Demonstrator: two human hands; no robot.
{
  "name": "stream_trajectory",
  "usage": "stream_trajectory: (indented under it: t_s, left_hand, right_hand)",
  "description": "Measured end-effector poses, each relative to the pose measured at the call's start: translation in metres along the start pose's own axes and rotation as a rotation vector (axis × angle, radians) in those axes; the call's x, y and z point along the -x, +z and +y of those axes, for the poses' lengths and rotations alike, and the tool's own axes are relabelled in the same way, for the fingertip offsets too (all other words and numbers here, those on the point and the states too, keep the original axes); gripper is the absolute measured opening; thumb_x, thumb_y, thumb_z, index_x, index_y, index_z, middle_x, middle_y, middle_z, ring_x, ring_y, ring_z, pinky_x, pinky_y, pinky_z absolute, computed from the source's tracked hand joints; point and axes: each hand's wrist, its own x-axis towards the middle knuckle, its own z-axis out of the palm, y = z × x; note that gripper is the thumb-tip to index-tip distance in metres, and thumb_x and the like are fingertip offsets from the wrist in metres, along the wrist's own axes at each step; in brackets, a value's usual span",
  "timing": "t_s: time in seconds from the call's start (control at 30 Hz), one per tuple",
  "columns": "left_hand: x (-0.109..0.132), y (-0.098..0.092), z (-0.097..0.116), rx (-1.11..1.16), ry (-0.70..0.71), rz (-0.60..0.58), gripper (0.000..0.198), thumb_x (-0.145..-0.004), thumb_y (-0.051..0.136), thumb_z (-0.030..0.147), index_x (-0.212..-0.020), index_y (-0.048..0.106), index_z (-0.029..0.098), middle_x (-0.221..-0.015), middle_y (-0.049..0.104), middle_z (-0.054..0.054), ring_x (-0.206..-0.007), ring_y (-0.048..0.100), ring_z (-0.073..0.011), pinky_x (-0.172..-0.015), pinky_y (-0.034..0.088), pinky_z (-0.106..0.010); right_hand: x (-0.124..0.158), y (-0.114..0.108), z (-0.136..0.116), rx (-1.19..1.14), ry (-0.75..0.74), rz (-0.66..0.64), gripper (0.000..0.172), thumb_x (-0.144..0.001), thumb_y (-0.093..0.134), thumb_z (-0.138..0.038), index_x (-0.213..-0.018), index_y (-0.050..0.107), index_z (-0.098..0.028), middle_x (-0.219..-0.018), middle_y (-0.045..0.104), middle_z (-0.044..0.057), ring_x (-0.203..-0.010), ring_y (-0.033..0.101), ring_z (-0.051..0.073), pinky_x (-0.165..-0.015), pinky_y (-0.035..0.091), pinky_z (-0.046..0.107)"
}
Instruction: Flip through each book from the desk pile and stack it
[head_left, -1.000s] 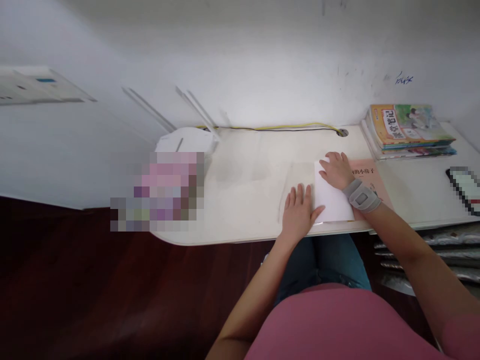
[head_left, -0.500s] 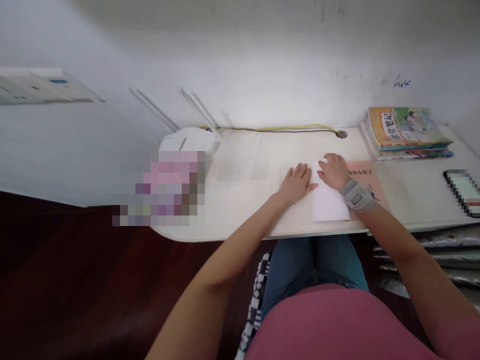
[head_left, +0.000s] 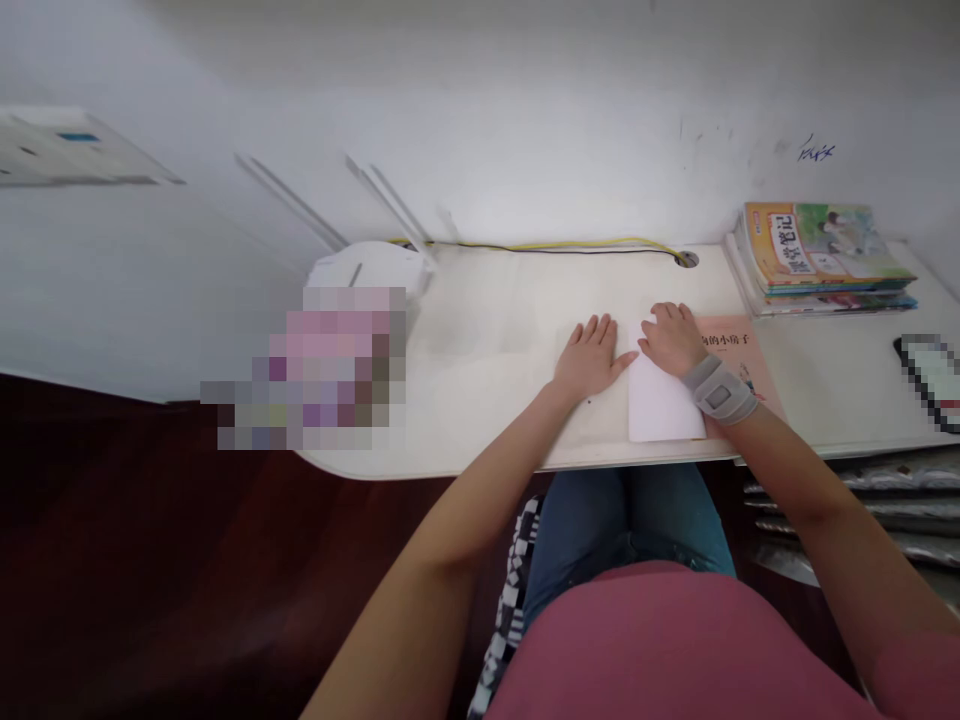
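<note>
White paper (head_left: 661, 408) lies right of centre in the head view, its long axis running up and down the frame, beside or over a pink booklet (head_left: 729, 345); which, I cannot tell. The right hand (head_left: 671, 340) is nearer, resting on its upper part, fingers curled; whether they pinch it is unclear. The left hand (head_left: 589, 360) lies palm-down over the white desk (head_left: 480, 390), fingers slightly spread, thumb at the paper's left edge.

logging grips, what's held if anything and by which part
No clear grip: the right hand rests on the white sheet near its top; the left hand lies flat beside it.
</note>
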Motion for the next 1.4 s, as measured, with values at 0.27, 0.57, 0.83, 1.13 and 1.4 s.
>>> stream_trajectory:
  t_s: [0.27, 0.57, 0.83, 1.13, 1.4]
  left_hand:
    - [0.001, 0.000, 0.000, 0.014, 0.007, 0.018, 0.088, -0.090, 0.008, 0.066, -0.148, 0.026, 0.003, -0.156, 0.024, -0.016, -0.145, 0.020, -0.0296, -0.117, 0.018, -0.044]
    - [0.000, 0.002, -0.001, 0.025, 0.008, 0.038, 0.087, -0.091, 0.009, 0.066, -0.148, 0.026, 0.003, -0.155, 0.025, -0.016, -0.144, 0.021, -0.0293, -0.117, 0.018, -0.044]
    - [0.002, 0.002, -0.002, 0.044, 0.026, 0.046, 0.088, -0.090, 0.008, 0.068, -0.150, 0.020, 0.004, -0.155, 0.026, -0.017, -0.144, 0.021, -0.0286, -0.117, 0.019, -0.045]
    - [0.004, 0.000, 0.000, 0.046, 0.018, 0.019, 0.103, -0.082, 0.013, 0.079, -0.150, 0.014, 0.001, -0.155, 0.023, -0.021, -0.145, 0.018, -0.0299, -0.117, 0.017, -0.044]
    - [0.005, -0.003, -0.001, 0.112, 0.013, 0.011, 0.104, -0.081, 0.017, 0.080, -0.150, 0.014, 0.001, -0.155, 0.023, -0.021, -0.145, 0.017, -0.0302, -0.118, 0.014, -0.043]
  right_hand:
    - [-0.001, -0.003, -0.001, -0.010, 0.002, -0.035, 0.032, -0.090, 0.047, -0.029, -0.106, 0.071, -0.013, -0.120, 0.058, 0.017, -0.110, 0.045, 0.029, -0.095, 0.028, 0.044]
    - [-0.001, -0.003, 0.001, -0.017, -0.018, -0.049, 0.032, -0.091, 0.047, -0.030, -0.106, 0.071, -0.014, -0.120, 0.058, 0.016, -0.112, 0.045, 0.029, -0.096, 0.028, 0.044]
    - [-0.005, -0.004, 0.014, -0.068, -0.132, -0.104, 0.035, -0.092, 0.046, -0.034, -0.113, 0.069, -0.019, -0.121, 0.057, 0.016, -0.111, 0.048, 0.028, -0.092, 0.031, 0.042]
    - [-0.021, 0.009, 0.044, -0.069, -0.335, -0.249, 0.047, -0.096, 0.034, -0.040, -0.139, 0.047, -0.029, -0.148, 0.039, 0.014, -0.136, 0.030, 0.035, -0.099, 0.029, 0.054]
    - [-0.031, 0.012, 0.044, -0.151, -0.416, -0.315, 0.052, -0.096, 0.031, -0.046, -0.145, 0.037, -0.030, -0.158, 0.022, 0.011, -0.142, 0.021, 0.038, -0.106, 0.022, 0.064]
